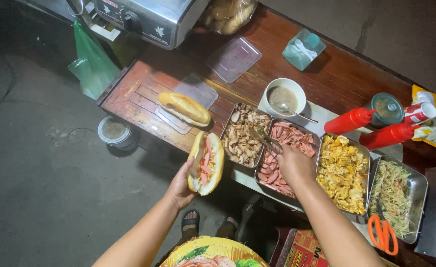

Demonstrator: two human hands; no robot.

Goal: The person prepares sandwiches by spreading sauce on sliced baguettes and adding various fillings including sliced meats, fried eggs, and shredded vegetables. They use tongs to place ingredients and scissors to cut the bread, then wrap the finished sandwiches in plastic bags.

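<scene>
My left hand point(181, 187) holds a split bread roll point(206, 162) filled with pink sausage strips and shredded vegetables, off the near edge of the wooden table point(144, 91). My right hand point(295, 164) grips metal tongs point(266, 139) whose tips point at the tray of sliced brown meat point(242, 134). That hand hovers over the tray of pink sausage strips point(284, 153). A second, closed roll point(184, 108) lies on a clear plastic lid further back.
To the right are trays of scrambled egg point(341, 172) and shredded salad point(393, 195), orange scissors point(382, 233), two red squeeze bottles point(371, 126), a white bowl with a spoon point(284, 97), a tissue pack point(303, 48), a steel appliance point(149, 19) and a green bag point(92, 62).
</scene>
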